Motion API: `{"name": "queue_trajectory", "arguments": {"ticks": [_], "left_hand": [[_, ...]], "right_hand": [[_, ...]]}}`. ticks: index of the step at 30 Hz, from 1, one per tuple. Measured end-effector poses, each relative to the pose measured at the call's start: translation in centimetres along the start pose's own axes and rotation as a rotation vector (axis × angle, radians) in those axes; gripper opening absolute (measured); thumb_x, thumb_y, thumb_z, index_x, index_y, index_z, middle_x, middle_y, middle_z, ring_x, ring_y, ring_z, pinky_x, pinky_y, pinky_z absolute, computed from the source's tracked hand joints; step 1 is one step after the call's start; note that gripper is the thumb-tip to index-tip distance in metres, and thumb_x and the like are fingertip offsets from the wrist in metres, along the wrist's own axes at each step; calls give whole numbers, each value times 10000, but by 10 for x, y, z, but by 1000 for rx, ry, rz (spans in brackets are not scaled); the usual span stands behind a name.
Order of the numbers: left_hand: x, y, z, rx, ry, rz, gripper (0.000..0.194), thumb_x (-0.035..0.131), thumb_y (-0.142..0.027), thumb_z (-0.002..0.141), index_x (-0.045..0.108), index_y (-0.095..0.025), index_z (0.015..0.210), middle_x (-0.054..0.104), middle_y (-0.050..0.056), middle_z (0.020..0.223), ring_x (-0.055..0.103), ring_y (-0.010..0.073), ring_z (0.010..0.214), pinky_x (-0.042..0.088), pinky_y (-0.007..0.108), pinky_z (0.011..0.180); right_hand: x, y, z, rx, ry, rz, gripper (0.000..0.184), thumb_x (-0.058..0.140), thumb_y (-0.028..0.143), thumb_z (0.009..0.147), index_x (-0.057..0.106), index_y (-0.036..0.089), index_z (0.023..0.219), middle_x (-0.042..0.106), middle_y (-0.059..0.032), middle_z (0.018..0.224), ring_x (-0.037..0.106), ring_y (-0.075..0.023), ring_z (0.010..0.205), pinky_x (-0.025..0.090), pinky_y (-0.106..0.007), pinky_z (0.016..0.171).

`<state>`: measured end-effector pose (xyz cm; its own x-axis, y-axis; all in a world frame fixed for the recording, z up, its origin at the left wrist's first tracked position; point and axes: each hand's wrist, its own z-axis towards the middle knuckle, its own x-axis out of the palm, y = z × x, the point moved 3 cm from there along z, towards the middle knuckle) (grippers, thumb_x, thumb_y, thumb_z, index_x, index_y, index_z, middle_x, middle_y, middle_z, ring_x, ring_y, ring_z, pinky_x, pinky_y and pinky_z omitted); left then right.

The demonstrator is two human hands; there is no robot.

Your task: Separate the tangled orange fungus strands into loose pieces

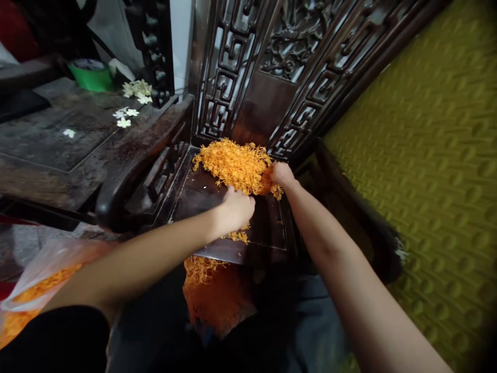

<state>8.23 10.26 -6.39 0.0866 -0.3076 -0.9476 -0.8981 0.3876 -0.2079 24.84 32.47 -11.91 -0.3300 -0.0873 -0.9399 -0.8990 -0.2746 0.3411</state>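
- Left hand (237, 208): loosely curled at the front edge of the orange flower heap; whether it pinches any cannot be told.
- Right hand (280, 175): closed at the heap's right side, fingers partly hidden; its grip cannot be told.
- Orange flower heap (236, 163): on the dark chair seat (194, 199), before the carved backrest (260, 106).
- Small orange cluster (238, 236): near the seat's front edge.
- Green tape roll (91, 75) and white blossoms (136, 89): on the wooden worktop (46, 150), left.
- Plastic bag (50, 269): lower left, containing orange material.

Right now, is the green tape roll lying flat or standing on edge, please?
Lying flat: the green tape roll has its round face up.
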Motion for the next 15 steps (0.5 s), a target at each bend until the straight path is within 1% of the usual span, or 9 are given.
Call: {"name": "queue_trajectory", "arguments": {"ticks": [2, 3, 4, 6, 8, 9, 11, 13, 15], "left_hand": [[-1, 11, 38, -15, -103, 55, 668, 602, -194, 924, 444, -107, 1567, 553, 264, 1497, 478, 400, 1410, 240, 628, 1197], [-1, 18, 59, -31, -143, 66, 686, 568, -219, 953, 381, -131, 1607, 416, 253, 1614, 377, 408, 1490, 199, 646, 1214], [1, 26, 78, -56, -169, 69, 675, 537, -238, 975, 359, -164, 1622, 282, 223, 1692, 254, 417, 1556, 143, 680, 1223], [6, 45, 113, -126, -172, 50, 744, 605, -305, 950, 329, -235, 1637, 97, 155, 1752, 58, 437, 1602, 39, 740, 1213], [16, 63, 136, -195, -155, 4, 797, 652, -403, 923, 323, -274, 1638, 64, 126, 1759, -8, 450, 1603, -17, 775, 1192], [22, 71, 143, -213, -146, -4, 811, 657, -436, 918, 315, -289, 1639, 63, 118, 1759, -21, 445, 1604, -34, 783, 1183], [34, 83, 151, -227, -141, -9, 812, 642, -478, 925, 299, -309, 1641, 67, 111, 1759, -34, 417, 1610, -56, 784, 1177], [44, 90, 156, -232, -157, -25, 803, 628, -498, 933, 299, -308, 1640, 77, 118, 1757, -39, 398, 1613, -73, 775, 1177], [52, 93, 162, -249, -179, -65, 790, 623, -501, 936, 320, -293, 1635, 99, 131, 1753, -39, 403, 1612, -93, 773, 1171]], "right_hand": [[-3, -11, -7, 54, 14, -29, 298, 742, 227, 829, 748, 81, 1089, 723, -199, 1089, 657, -251, 1046, 474, -351, 976], [-6, -16, -9, 79, 32, -62, 310, 747, 229, 821, 758, 96, 1100, 737, -181, 1080, 667, -240, 1029, 479, -329, 961], [-11, -20, -11, 99, 48, -75, 324, 765, 236, 802, 770, 111, 1101, 752, -161, 1055, 679, -232, 996, 490, -312, 933], [-24, -26, -16, 137, 70, -82, 308, 797, 241, 759, 800, 132, 1047, 776, -122, 958, 696, -220, 888, 513, -290, 847], [-38, -30, -22, 162, 43, -72, 245, 758, 206, 774, 820, 147, 1005, 785, -96, 887, 694, -203, 797, 518, -275, 775], [-47, -30, -25, 170, 0, -65, 250, 706, 177, 806, 822, 149, 1026, 789, -95, 893, 694, -197, 786, 517, -273, 765], [-69, -27, -31, 182, -141, -53, 364, 559, 123, 876, 792, 127, 1155, 794, -124, 1002, 703, -200, 858, 515, -283, 814], [-100, -18, -36, 182, -292, -44, 456, 446, 108, 920, 729, 76, 1277, 775, -170, 1114, 696, -209, 975, 499, -306, 901], [-138, -6, -37, 155, -360, -25, 449, 425, 159, 959, 712, 52, 1286, 783, -173, 1051, 686, -204, 982, 488, -311, 921]]}}
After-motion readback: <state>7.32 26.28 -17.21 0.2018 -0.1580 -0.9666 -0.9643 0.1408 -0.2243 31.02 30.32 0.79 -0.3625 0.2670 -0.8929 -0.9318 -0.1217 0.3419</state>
